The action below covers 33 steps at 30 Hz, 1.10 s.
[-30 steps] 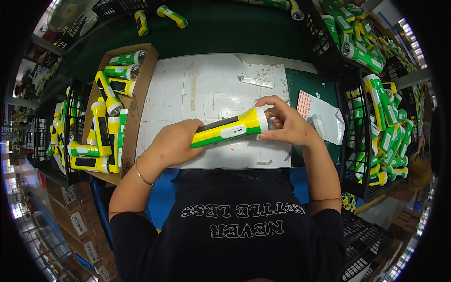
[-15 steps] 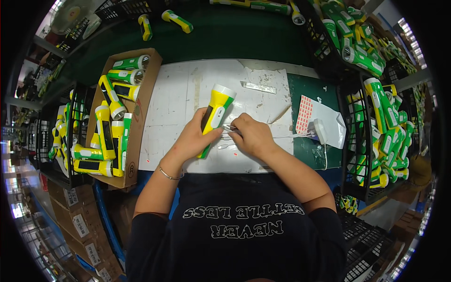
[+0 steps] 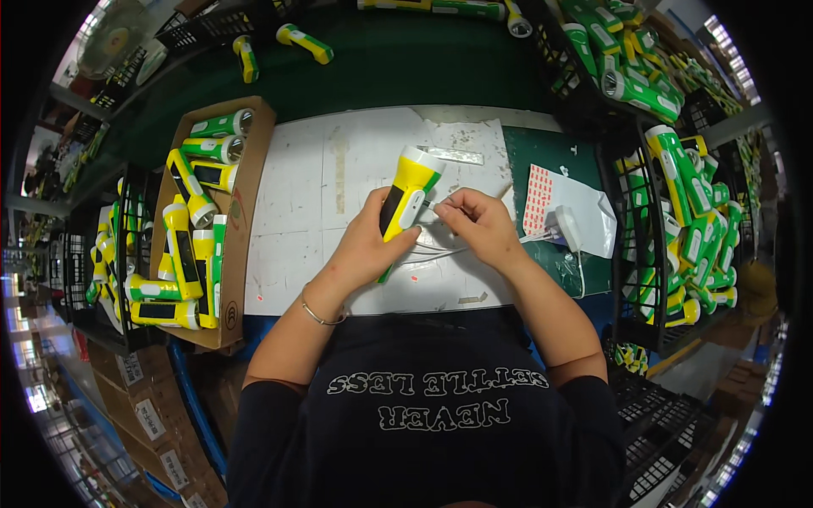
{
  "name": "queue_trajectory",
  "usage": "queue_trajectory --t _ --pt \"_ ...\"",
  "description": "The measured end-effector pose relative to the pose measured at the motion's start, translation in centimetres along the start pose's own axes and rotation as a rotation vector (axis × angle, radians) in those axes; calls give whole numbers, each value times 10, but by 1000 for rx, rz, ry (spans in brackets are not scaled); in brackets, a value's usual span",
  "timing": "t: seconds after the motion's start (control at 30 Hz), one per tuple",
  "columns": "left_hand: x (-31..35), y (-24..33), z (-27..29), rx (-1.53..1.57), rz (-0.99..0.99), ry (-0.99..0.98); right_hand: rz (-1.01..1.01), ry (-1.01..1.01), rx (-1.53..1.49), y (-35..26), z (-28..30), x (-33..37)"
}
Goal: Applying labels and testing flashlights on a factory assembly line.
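Observation:
A yellow and green flashlight point(image 3: 415, 173) with a white head and a dark panel is wrapped in my left hand point(image 3: 362, 244), its head tilted up and away from me. My right hand point(image 3: 484, 227) pinches the small plug of a white cable point(image 3: 434, 206) close against the flashlight's right side. Whether the plug's tip sits inside the body cannot be made out. More white cables point(image 3: 440, 251) lie under my hands and run right to a white charger block point(image 3: 569, 229). A bracelet circles my left wrist.
An open cardboard box point(image 3: 261, 140) of flashlights stands left, beside a black crate point(image 3: 129, 220). More black crates point(image 3: 631, 292) heaped with flashlights stand right. A sheet of red stickers point(image 3: 539, 199) lies near the charger. A clear strip point(image 3: 457, 156) lies beyond my hands.
The flashlight and my left hand have shifted slightly right. My right hand has lifted off the cables on the table, bringing a plug up to the flashlight's side.

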<state>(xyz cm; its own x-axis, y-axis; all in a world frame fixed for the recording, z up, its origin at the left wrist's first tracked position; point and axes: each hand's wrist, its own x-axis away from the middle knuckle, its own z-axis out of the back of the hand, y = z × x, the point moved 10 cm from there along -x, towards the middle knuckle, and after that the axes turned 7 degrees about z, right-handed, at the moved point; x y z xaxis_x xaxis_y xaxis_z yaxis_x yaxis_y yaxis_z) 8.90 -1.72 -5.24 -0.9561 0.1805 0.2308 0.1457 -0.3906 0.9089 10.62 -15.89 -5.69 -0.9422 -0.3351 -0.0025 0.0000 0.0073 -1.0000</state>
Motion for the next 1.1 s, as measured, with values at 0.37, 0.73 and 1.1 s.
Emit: queue_trajectory --t 0.37,0.73,1.1 --pt "11 29 5 -331 -179 280 0 52 -84 5 -1 4" --pt "20 35 4 -491 -251 398 -68 149 -163 17 -7 6" --pt "-17 12 1 718 -33 31 299 134 560 -48 4 34"
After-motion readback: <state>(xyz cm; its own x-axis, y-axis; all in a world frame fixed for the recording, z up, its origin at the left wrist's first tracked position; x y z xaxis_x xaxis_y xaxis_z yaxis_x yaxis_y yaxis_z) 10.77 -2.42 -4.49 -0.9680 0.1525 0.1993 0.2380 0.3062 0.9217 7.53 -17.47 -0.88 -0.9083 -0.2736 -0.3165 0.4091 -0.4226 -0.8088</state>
